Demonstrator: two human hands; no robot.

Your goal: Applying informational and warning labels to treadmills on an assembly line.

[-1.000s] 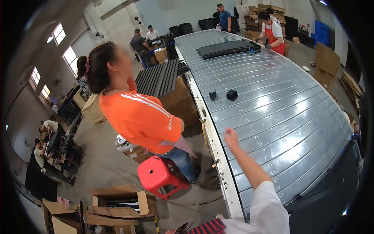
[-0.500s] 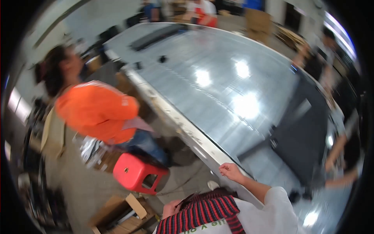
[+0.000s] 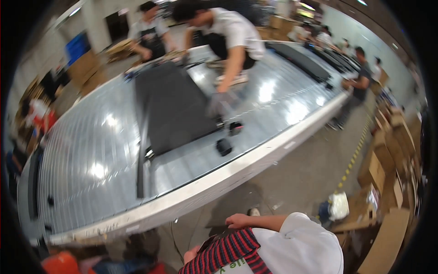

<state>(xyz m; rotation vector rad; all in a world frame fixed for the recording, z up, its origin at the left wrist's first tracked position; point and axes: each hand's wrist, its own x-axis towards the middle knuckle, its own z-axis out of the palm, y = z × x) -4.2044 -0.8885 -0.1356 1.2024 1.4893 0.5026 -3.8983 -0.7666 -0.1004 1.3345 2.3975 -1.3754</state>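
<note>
My right hand (image 3: 237, 221) is held before my body, its fingers curled in with nothing visible in them. It hangs apart from the white edge (image 3: 211, 182) of a large table with a shiny metal top (image 3: 178, 173). My left hand (image 3: 191, 254) shows only in part beside the red-and-black striped cloth (image 3: 223, 251) on my chest; its fingers are hidden. On the tabletop lies a black sheet (image 3: 175, 107), with a long black strip (image 3: 140, 169) along its left side. Two small black rolls (image 3: 224, 147) sit near the sheet's right corner.
A person in white (image 3: 235, 32) crouches on the table, one gloved hand by the sheet. Another person (image 3: 150, 32) stands behind. Cardboard boxes (image 3: 383, 169) line the right side. A person in orange (image 3: 61, 264) is at lower left, below the table edge.
My view has swung to the right, so the orange-clad person now shows at lower left and the black sheet nearer the middle. My right hand no longer overlaps the table edge.
</note>
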